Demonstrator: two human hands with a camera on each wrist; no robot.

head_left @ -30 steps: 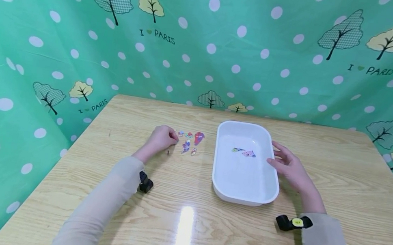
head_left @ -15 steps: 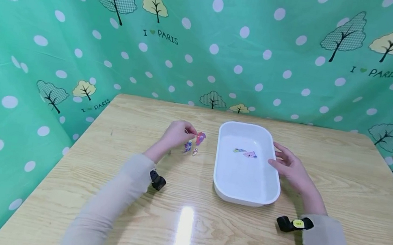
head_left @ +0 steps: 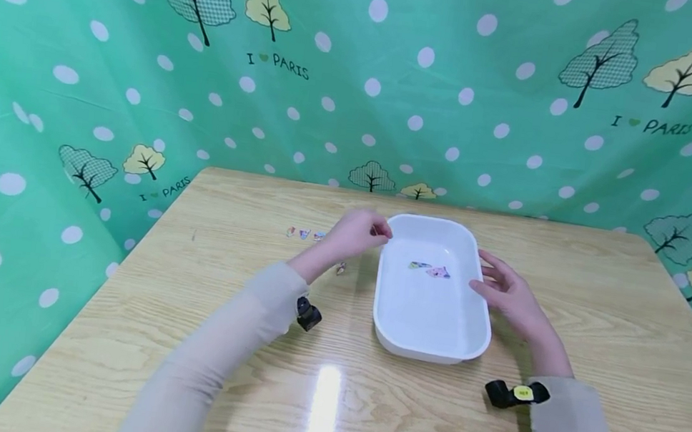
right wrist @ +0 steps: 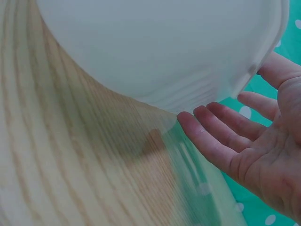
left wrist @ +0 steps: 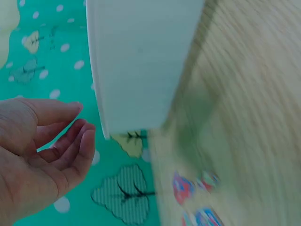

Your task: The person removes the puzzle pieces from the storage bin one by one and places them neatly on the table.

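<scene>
A white plastic tub stands on the wooden table, with two small colourful sticker-like cutouts lying on its floor. My left hand is at the tub's far left rim in the head view. In the left wrist view, its fingers curve loosely and the thumb stays apart from them, with nothing visible between. My right hand holds the tub's right side, thumb at the rim and fingers against the outer wall. More cutouts lie left of the tub, partly hidden by my left arm.
A single small cutout lies between my left forearm and the tub. The table meets a green dotted curtain at its back edge. A bright light reflection crosses the near tabletop.
My left hand has moved right, from the cutouts on the table to the tub's left rim, uncovering cutouts at the row's left end. My right hand keeps its place on the tub.
</scene>
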